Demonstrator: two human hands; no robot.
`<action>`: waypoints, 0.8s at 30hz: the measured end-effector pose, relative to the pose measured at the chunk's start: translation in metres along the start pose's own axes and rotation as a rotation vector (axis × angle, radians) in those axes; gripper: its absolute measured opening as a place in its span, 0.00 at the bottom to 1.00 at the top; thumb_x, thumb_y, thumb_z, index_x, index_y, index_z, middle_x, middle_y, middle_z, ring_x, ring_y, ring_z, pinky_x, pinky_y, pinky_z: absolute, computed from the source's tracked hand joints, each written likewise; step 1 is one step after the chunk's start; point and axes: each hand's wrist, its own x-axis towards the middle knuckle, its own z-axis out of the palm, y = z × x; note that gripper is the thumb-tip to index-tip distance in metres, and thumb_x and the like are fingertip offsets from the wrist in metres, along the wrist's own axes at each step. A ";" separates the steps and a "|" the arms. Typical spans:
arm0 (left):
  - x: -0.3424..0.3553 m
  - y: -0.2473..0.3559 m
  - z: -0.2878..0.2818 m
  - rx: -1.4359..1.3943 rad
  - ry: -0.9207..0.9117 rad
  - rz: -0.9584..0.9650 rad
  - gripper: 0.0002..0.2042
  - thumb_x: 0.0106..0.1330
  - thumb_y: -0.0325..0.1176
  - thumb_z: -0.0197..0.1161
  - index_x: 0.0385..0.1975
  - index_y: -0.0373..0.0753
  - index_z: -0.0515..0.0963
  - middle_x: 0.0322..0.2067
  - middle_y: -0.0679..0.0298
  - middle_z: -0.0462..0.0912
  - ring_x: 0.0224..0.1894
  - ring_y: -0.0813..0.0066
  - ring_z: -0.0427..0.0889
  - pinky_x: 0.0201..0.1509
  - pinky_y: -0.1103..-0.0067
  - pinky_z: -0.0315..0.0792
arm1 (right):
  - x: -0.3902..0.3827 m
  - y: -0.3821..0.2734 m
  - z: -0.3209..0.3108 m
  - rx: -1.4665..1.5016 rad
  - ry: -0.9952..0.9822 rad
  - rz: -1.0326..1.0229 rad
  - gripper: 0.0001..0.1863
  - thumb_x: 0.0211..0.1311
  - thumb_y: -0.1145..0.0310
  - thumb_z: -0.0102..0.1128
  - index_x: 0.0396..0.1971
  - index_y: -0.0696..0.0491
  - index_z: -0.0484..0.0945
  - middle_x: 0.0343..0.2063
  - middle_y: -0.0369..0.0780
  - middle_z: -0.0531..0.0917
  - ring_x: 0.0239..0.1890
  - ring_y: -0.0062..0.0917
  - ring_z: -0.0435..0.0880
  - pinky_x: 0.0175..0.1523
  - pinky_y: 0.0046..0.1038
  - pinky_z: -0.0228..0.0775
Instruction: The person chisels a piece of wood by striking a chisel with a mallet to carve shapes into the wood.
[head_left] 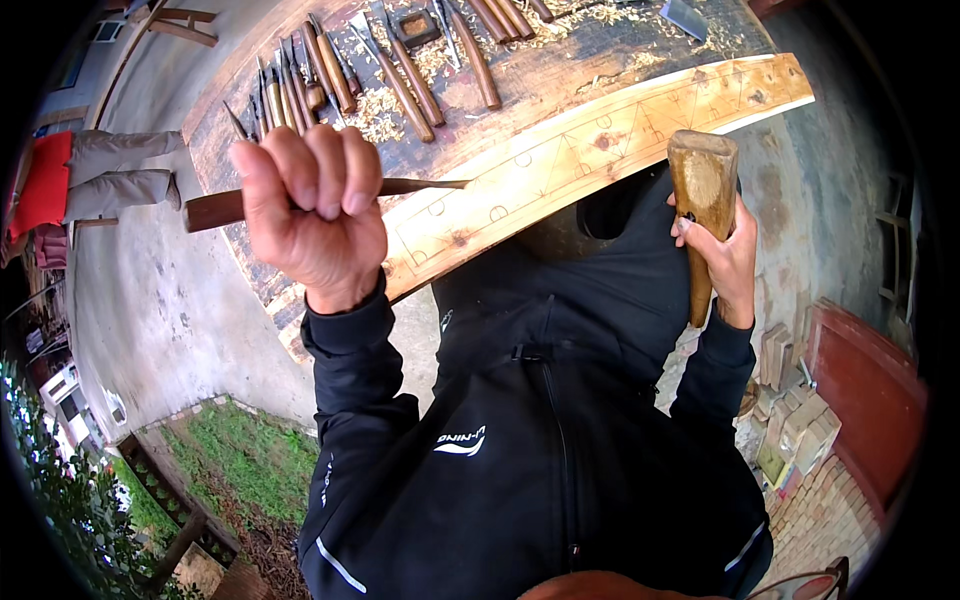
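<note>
My left hand (315, 200) is wrapped round a wood chisel (215, 210), its brown wooden handle sticking out to the left. The thin blade points right, and its tip lies over a long pale board (570, 165); whether they touch I cannot tell. Pencil lines, half circles and triangles are drawn along the board, which lies on the near side of the workbench. In my right hand (738, 255) is a wooden mallet (703, 180), thick head up and handle down, beside the board's right part.
On the worn workbench (225, 130) lie several carving chisels (400, 85), wood shavings (375, 112), a small dark box (416, 28) and a flat metal blade (684, 18). A person in red and grey (110, 175) is at far left. Bricks (800, 430) and a reddish panel (865, 400) stand lower right.
</note>
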 end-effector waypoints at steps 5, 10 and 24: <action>-0.005 -0.014 0.010 -0.016 -0.017 -0.083 0.26 0.83 0.49 0.45 0.18 0.45 0.61 0.13 0.70 0.58 0.16 0.79 0.58 0.21 0.80 0.52 | 0.000 0.000 0.002 -0.008 0.009 -0.013 0.18 0.60 0.76 0.66 0.51 0.62 0.78 0.40 0.41 0.87 0.34 0.18 0.84 0.38 0.22 0.78; 0.000 -0.016 0.018 0.094 0.077 -0.094 0.26 0.84 0.44 0.45 0.18 0.45 0.56 0.14 0.71 0.55 0.15 0.81 0.52 0.19 0.80 0.49 | -0.001 0.001 0.002 -0.020 0.017 -0.009 0.18 0.60 0.76 0.67 0.50 0.62 0.78 0.40 0.41 0.88 0.34 0.18 0.84 0.38 0.22 0.78; 0.005 -0.027 0.021 0.186 0.165 -0.075 0.25 0.83 0.42 0.48 0.17 0.46 0.53 0.14 0.71 0.52 0.16 0.82 0.50 0.19 0.80 0.46 | 0.001 0.000 0.001 -0.060 0.035 -0.001 0.19 0.58 0.75 0.69 0.50 0.62 0.79 0.39 0.40 0.88 0.33 0.17 0.84 0.39 0.22 0.78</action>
